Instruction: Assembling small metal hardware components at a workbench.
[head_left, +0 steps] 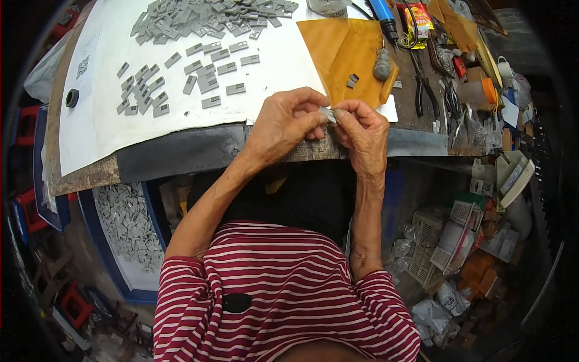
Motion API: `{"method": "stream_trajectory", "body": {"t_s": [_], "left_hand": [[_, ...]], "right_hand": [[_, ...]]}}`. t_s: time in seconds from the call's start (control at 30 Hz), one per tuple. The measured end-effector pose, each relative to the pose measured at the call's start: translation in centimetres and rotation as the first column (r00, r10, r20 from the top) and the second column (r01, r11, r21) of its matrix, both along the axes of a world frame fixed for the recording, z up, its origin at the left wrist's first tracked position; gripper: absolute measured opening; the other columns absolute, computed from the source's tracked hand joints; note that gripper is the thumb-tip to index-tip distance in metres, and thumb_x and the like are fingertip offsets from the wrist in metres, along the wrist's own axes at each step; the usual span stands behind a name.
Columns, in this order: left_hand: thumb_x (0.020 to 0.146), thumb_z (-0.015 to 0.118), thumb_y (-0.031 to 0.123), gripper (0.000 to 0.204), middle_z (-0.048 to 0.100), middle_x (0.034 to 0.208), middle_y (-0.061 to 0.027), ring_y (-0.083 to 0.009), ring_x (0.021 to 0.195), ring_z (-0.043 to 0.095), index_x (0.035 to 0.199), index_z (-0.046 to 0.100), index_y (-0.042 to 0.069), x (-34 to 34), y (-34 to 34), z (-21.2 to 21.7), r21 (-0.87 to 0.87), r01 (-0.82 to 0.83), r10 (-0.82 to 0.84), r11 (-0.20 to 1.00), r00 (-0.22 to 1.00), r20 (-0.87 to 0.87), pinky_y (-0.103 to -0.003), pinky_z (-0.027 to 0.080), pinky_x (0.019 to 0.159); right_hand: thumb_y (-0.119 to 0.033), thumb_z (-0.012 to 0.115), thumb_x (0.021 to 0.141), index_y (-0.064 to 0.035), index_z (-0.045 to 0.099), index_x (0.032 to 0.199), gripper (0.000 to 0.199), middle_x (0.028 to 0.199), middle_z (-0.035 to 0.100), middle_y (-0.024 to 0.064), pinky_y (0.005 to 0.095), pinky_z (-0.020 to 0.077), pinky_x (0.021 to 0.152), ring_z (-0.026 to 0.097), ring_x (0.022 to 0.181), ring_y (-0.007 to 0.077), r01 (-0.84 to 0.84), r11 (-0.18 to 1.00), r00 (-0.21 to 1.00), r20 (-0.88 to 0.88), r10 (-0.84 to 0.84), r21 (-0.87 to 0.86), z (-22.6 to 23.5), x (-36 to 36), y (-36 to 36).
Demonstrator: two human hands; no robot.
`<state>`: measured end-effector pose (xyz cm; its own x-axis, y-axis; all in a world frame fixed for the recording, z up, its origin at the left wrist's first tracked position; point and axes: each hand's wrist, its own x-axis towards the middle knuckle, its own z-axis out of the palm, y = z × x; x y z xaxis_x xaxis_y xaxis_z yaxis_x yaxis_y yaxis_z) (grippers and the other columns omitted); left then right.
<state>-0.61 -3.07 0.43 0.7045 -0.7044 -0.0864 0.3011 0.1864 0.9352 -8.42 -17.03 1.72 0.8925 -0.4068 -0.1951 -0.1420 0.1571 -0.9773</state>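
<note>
Near the table's front edge, my left hand (289, 119) and my right hand (363, 131) meet, both closed in a pinch on one small grey rectangular piece (327, 114). The fingers cover most of it. Ahead of them lies an amber-coloured sheet (338, 54) with a few small dark pieces (352, 81) on it. To the left, several loose grey pieces (210, 102), each with a dark slot-like mark, are spread over white paper (145, 123). A large heap of similar grey pieces (199, 15) fills the far part of the paper.
A black ring (72, 98) sits at the paper's left. At the right are black-handled pliers (425, 87), a blue tool (382, 15), a grey wound bundle (382, 64) and clutter. Below the table stand a blue-rimmed tray (129, 229) of grey pieces and plastic baskets (455, 229).
</note>
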Motion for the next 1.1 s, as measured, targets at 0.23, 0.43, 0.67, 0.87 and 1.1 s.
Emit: {"method": "stream_trajectory", "body": {"t_s": [0.23,0.43,0.67,0.87,1.1], "left_hand": [[0.080,0.061,0.002,0.016,0.061,0.069,-0.0093,-0.0139,0.061,0.059,0.094,0.060,-0.003,0.0,0.3,0.5,0.211,-0.101,-0.015,0.972,0.873,0.487,-0.025,0.047,0.056],[0.076,0.062,0.004,0.014,0.058,0.065,-0.0144,-0.0253,0.058,0.059,0.089,0.060,-0.002,0.3,0.2,0.7,0.179,-0.220,0.065,0.959,0.784,0.617,-0.032,0.046,0.055],[0.076,0.065,0.007,0.017,0.058,0.068,-0.0121,-0.0214,0.058,0.056,0.091,0.062,0.001,1.4,0.9,0.2,0.242,-0.429,0.080,0.870,0.608,0.790,-0.030,0.045,0.055],[0.073,0.065,0.006,0.012,0.060,0.073,-0.0126,-0.0284,0.062,0.058,0.083,0.060,0.002,3.3,1.6,-0.7,0.209,-0.598,0.052,0.774,0.389,0.920,-0.037,0.042,0.056],[0.071,0.067,0.012,0.014,0.055,0.074,-0.0051,-0.0250,0.073,0.054,0.083,0.059,0.010,4.3,2.3,-0.6,0.298,-0.772,-0.104,0.561,0.291,0.951,-0.039,0.034,0.065]], "right_hand": [[-0.008,0.061,0.084,0.0015,0.061,0.088,0.011,0.062,0.052,-0.0020,0.0156,0.0296,0.042,0.042,0.049,0.0025,0.013,0.999,1.000,-0.002,-0.013,-0.049,0.6,0.3,-0.2],[-0.010,0.058,0.086,0.0021,0.060,0.089,0.013,0.064,0.053,-0.0002,0.0159,0.0298,0.042,0.043,0.050,0.0033,0.023,0.999,0.999,0.037,-0.025,0.042,0.6,0.8,0.0],[-0.009,0.056,0.087,0.0026,0.059,0.087,0.011,0.065,0.053,0.0003,0.0175,0.0310,0.044,0.044,0.052,0.0040,0.114,0.983,0.993,0.017,-0.113,-0.144,0.3,0.4,0.2],[-0.010,0.057,0.088,0.0018,0.059,0.086,0.012,0.065,0.053,-0.0015,0.0171,0.0343,0.048,0.045,0.053,0.0031,0.106,0.969,0.994,0.058,-0.095,-0.221,-0.2,0.3,0.2],[-0.008,0.058,0.086,0.0012,0.060,0.086,0.009,0.064,0.052,-0.0032,0.0169,0.0346,0.048,0.044,0.054,0.0023,0.113,0.950,0.993,0.053,-0.102,-0.291,-0.8,0.3,0.3]]}}
